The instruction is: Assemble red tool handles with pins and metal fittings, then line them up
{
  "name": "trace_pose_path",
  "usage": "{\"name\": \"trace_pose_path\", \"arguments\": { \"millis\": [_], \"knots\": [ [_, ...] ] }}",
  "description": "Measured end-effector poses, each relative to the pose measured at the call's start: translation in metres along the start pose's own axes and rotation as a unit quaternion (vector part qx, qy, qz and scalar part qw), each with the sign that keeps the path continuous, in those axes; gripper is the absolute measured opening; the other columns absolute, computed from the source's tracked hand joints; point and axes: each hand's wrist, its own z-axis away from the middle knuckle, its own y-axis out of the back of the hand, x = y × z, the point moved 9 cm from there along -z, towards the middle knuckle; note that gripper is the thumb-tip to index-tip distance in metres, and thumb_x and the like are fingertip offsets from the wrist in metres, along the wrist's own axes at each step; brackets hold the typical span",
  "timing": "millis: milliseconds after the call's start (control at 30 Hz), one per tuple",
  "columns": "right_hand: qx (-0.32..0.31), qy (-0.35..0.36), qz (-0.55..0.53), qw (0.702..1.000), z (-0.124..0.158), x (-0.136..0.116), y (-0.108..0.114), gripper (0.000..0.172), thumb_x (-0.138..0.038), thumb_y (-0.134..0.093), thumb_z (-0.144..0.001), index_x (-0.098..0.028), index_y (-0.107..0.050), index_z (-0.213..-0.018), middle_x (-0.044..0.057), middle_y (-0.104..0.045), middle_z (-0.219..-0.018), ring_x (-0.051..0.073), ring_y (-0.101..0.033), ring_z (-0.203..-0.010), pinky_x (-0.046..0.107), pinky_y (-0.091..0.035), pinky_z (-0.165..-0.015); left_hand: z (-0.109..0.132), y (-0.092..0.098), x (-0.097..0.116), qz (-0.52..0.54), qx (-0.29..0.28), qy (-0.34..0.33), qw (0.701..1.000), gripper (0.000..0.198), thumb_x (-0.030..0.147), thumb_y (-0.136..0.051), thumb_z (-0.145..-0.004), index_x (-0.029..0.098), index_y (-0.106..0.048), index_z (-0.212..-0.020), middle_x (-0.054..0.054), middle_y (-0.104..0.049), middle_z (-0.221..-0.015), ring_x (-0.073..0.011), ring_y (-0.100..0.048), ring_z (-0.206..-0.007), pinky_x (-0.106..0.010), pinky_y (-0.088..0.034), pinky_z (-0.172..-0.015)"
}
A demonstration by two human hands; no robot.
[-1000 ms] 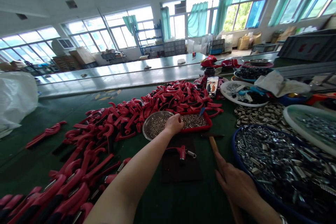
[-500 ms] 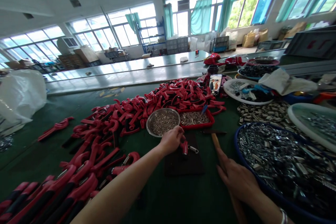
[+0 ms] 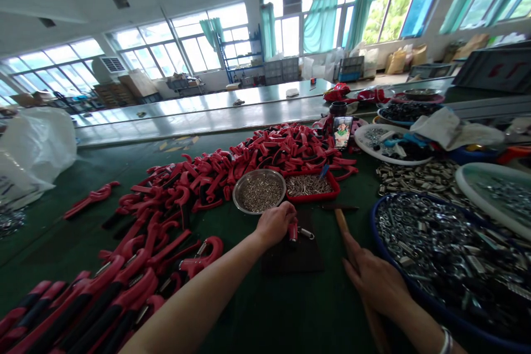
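Observation:
My left hand (image 3: 277, 225) has its fingertips pinched together over a small red part (image 3: 293, 230); what lies between them is hidden or too small to make out. A metal coil spring (image 3: 306, 233) sticks out to the right of that part. Both rest over a dark block (image 3: 292, 260) on the green table. My right hand (image 3: 375, 279) is closed round the wooden handle of a hammer (image 3: 342, 223), whose dark head points away from me. Just beyond my left hand stand a metal bowl (image 3: 237, 199) of tiny metal pieces and a red tray (image 3: 334, 192) of rivet-like pins.
Red-and-black pliers-like handles (image 3: 265, 149) lie heaped behind and to the left. To the right are a blue basin (image 3: 377, 232) of metal parts, white plates (image 3: 468, 177) and loose metal pieces (image 3: 418, 177). A phone (image 3: 342, 133) leans behind the tray; a plastic bag (image 3: 37, 144) sits far left.
My left hand has shifted slightly right and toward the red part, covering a little of it. My right hand and the hammer have stayed almost still.

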Motion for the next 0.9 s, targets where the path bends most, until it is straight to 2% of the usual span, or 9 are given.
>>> {"name": "trace_pose_path", "arguments": {
  "millis": [200,400,567,633,733,800,833,900],
  "knots": [
    [0.016,0.004,-0.003,1.000,0.000,0.000,0.003,0.053,-0.032,-0.032,-0.088,-0.017,-0.027,-0.138,0.008,-0.064,-0.085,0.021,-0.062,-0.072,0.031,-0.042,-0.060,-0.001,-0.005,-0.010,-0.005,0.026,0.027,0.999,0.019,0.035,-0.053,-0.078,0.021,-0.065,-0.082,-0.001,-0.068,-0.087,-0.0159,-0.058,-0.084,-0.024,-0.041,-0.071],
    [0.013,0.001,0.007,1.000,0.000,0.000,0.002,0.052,-0.033,-0.031,-0.089,-0.018,-0.028,-0.138,0.007,-0.064,-0.085,0.021,-0.063,-0.070,0.030,-0.043,-0.059,-0.001,-0.008,-0.017,-0.028,0.031,0.062,0.997,0.020,0.043,-0.054,-0.077,0.027,-0.066,-0.082,0.003,-0.067,-0.081,-0.0151,-0.059,-0.078,-0.024,-0.039,-0.065],
    [0.011,-0.008,-0.017,1.000,0.002,0.004,0.001,0.054,-0.033,-0.034,-0.087,-0.016,-0.028,-0.138,0.009,-0.064,-0.091,0.022,-0.063,-0.073,0.033,-0.046,-0.063,0.005,-0.004,-0.005,-0.096,0.067,0.003,0.993,0.016,0.037,-0.056,-0.079,0.024,-0.066,-0.079,0.001,-0.066,-0.084,-0.0165,-0.056,-0.084,-0.026,-0.039,-0.072],
    [0.017,-0.008,-0.049,0.999,0.004,0.006,0.003,0.058,-0.033,-0.038,-0.084,-0.012,-0.029,-0.137,0.012,-0.063,-0.099,0.023,-0.062,-0.081,0.035,-0.047,-0.070,0.010,-0.004,0.000,-0.124,0.079,-0.027,0.989,0.017,0.036,-0.054,-0.081,0.023,-0.066,-0.079,-0.001,-0.065,-0.085,-0.0169,-0.054,-0.086,-0.027,-0.039,-0.076],
    [0.035,-0.020,-0.118,0.992,0.007,0.008,0.012,0.066,-0.031,-0.046,-0.075,-0.003,-0.031,-0.134,0.018,-0.059,-0.111,0.026,-0.058,-0.097,0.039,-0.045,-0.082,0.013,-0.010,0.008,-0.157,0.066,-0.062,0.983,0.019,0.033,-0.050,-0.084,0.023,-0.065,-0.083,-0.003,-0.064,-0.089,-0.0173,-0.053,-0.087,-0.028,-0.038,-0.078],
    [0.017,-0.073,-0.214,0.974,0.010,0.014,0.012,0.068,-0.031,-0.046,-0.073,-0.002,-0.032,-0.132,0.018,-0.060,-0.106,0.026,-0.060,-0.092,0.039,-0.048,-0.079,0.013,-0.014,0.011,-0.171,0.051,-0.069,0.981,0.018,0.032,-0.049,-0.084,0.023,-0.065,-0.086,-0.004,-0.064,-0.090,-0.0177,-0.052,-0.087,-0.028,-0.038,-0.077],
    [-0.007,-0.109,-0.286,0.952,0.012,0.016,0.008,0.068,-0.031,-0.045,-0.073,-0.002,-0.031,-0.133,0.016,-0.063,-0.099,0.025,-0.062,-0.083,0.039,-0.051,-0.072,0.012,-0.015,0.012,-0.173,0.049,-0.067,0.981,0.018,0.033,-0.050,-0.084,0.023,-0.065,-0.085,-0.004,-0.063,-0.089,-0.0177,-0.053,-0.086,-0.029,-0.038,-0.076],
    [-0.056,-0.168,-0.434,0.884,0.020,0.017,-0.004,0.067,-0.032,-0.041,-0.076,-0.004,-0.026,-0.134,0.008,-0.063,-0.077,0.020,-0.061,-0.061,0.034,-0.052,-0.054,0.010,-0.014,0.010,-0.165,0.054,-0.055,0.983,0.018,0.035,-0.052,-0.083,0.023,-0.065,-0.083,-0.002,-0.063,-0.088,-0.0173,-0.053,-0.084,-0.028,-0.039,-0.074]
  ]
}}
